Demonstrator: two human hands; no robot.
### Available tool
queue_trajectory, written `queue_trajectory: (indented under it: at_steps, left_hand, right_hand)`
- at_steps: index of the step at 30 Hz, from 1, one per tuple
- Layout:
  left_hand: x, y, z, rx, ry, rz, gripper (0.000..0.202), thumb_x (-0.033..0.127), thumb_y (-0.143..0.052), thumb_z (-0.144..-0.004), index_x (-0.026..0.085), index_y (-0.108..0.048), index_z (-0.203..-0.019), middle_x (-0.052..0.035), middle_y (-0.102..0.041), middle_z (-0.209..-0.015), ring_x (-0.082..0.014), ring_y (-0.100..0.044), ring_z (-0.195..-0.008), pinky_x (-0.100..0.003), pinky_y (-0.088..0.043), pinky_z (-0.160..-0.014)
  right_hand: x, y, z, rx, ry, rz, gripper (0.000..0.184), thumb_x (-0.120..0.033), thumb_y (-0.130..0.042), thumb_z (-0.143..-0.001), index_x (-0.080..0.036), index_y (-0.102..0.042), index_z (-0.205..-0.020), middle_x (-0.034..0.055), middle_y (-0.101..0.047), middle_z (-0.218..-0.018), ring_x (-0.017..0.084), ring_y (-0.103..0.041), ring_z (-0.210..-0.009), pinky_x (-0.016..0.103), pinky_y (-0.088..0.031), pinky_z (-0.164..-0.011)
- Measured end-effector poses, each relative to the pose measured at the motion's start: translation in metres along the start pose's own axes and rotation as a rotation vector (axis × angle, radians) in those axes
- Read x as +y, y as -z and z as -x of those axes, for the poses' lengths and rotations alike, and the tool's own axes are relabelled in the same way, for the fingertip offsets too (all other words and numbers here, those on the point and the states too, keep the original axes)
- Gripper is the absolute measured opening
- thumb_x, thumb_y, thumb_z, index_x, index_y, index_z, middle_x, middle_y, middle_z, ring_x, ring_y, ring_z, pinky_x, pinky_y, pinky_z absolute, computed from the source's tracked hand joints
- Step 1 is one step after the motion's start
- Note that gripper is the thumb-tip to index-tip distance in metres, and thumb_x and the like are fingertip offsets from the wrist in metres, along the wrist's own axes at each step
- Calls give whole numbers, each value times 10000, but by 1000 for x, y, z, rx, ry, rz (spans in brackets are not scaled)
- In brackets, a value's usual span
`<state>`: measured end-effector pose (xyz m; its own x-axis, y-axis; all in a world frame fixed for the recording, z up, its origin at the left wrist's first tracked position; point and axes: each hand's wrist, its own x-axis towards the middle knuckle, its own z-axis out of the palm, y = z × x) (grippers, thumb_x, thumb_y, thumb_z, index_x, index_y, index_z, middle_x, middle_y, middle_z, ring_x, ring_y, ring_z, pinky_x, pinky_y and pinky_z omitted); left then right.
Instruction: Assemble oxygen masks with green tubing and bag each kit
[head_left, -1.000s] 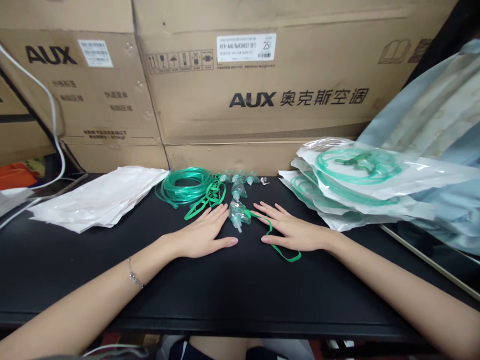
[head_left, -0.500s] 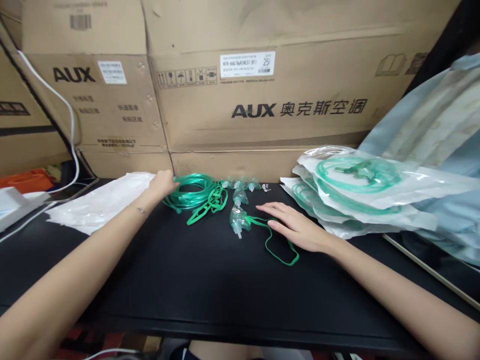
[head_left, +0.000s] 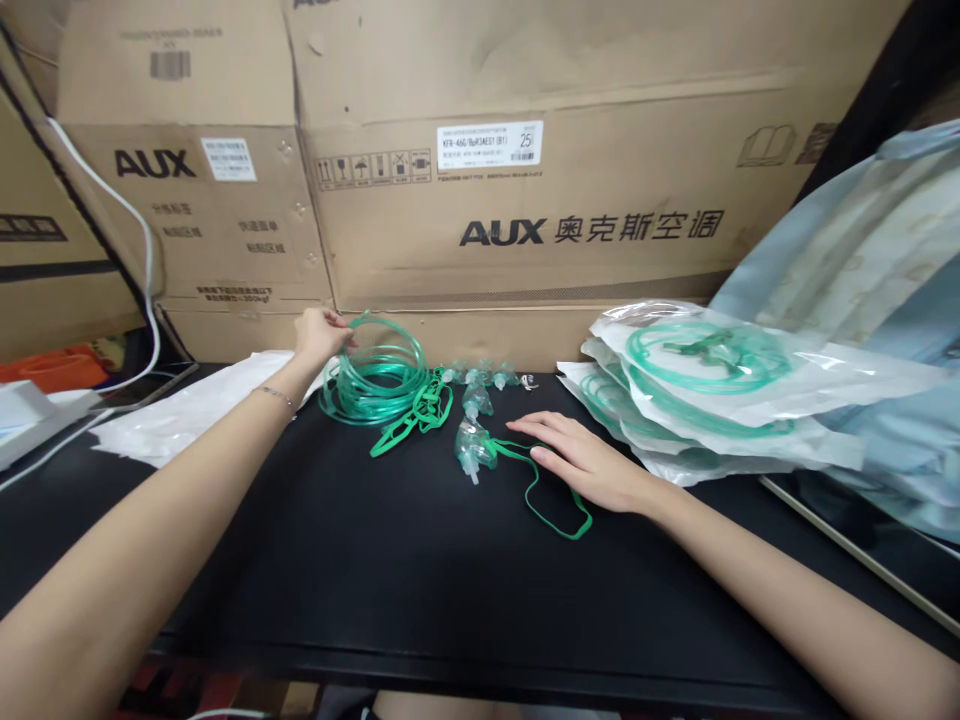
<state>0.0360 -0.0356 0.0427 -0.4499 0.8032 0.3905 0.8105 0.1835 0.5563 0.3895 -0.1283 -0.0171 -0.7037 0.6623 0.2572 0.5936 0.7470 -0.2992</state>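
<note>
My left hand (head_left: 321,335) pinches the upper left of a coil of clear green tubing (head_left: 373,385), and a loop of it is raised off the table. Beside the coil lies a bunched green elastic strap (head_left: 414,415). To its right, small clear-green plastic masks rest in a row at the back, with a larger oxygen mask (head_left: 474,447) in front. My right hand (head_left: 581,455) lies with fingers stretched out over the green strap (head_left: 559,530) of that mask; its fingers hold nothing.
White plastic bags (head_left: 187,405) lie at the left. Clear packs of green tubing (head_left: 712,375) are stacked at the right, next to light blue fabric (head_left: 892,400). Large cardboard boxes (head_left: 465,270) stand behind the black table (head_left: 420,590). A white power strip (head_left: 37,415) sits far left.
My left hand has risen slightly and lifted part of the tubing coil, so its loops stand higher and looser. My right hand has stayed nearly still. The view has tilted a little.
</note>
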Motion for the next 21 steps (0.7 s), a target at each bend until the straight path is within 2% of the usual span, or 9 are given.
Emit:
queue_trajectory:
  at_steps: [2,5,8,11,15,16,19,21]
  left_hand:
    - [13,8,3,64,-29,184,184,141,-555,-686,110,-587,-864,-60,-663,-737,-155,-656,-648,-243,-531,-578]
    - [34,25,9,199,-99,523,136,133,-628,-626,105,-574,-748,-53,-638,-728,-159,-655,-652,-250,-551,-585]
    - [52,42,16,223,-160,597,152,160,-665,-608,127,-561,-715,-36,-629,-741,-162,-653,-691,-254,-564,-619]
    - [58,46,22,218,-194,558,125,167,-645,-631,131,-566,-721,-39,-632,-763,-169,-649,-712,-268,-567,-631]
    - [41,21,19,206,-122,392,108,124,-562,-669,109,-576,-775,-74,-639,-815,-165,-647,-729,-252,-546,-617]
    - [33,13,17,151,-74,318,116,123,-543,-681,117,-572,-793,-76,-643,-838,-162,-647,-747,-247,-538,-635]
    - [8,-6,11,106,-7,232,68,75,-571,-614,124,-568,-662,-125,-653,-840,-268,-618,-915,-355,-498,-781]
    - [-7,-10,10,80,16,204,101,51,-599,-563,134,-542,-557,-159,-655,-854,-359,-553,-1029,-458,-424,-875]
  right_hand:
    - [0,0,0,18,-12,-2,445,-449,-275,-906,-249,-438,-1269,74,-480,-1241,223,-428,-1156,436,-329,-977]
    - [1,-1,-1,46,-24,-5,450,-451,-271,-906,-239,-443,-1264,80,-473,-1247,219,-420,-1170,431,-324,-991]
    - [3,-1,-1,77,-32,-5,448,-454,-262,-906,-252,-439,-1265,78,-462,-1255,219,-413,-1182,434,-319,-999]
    - [1,-2,-1,90,-43,-7,448,-457,-254,-905,-263,-433,-1267,75,-455,-1261,222,-411,-1187,438,-317,-1003]
    - [-3,-2,-1,77,-44,-9,451,-456,-259,-904,-244,-435,-1261,81,-455,-1256,217,-410,-1186,429,-314,-1009]
    - [-3,-1,-1,74,-44,-12,450,-454,-263,-904,-239,-436,-1260,82,-453,-1256,215,-409,-1185,423,-313,-1010]
    - [-4,0,-1,64,-46,-18,447,-451,-269,-905,-234,-437,-1257,82,-450,-1259,210,-409,-1185,411,-313,-1013]
    - [-3,0,0,54,-52,-17,446,-452,-269,-904,-236,-436,-1257,81,-451,-1257,210,-409,-1183,411,-314,-1011]
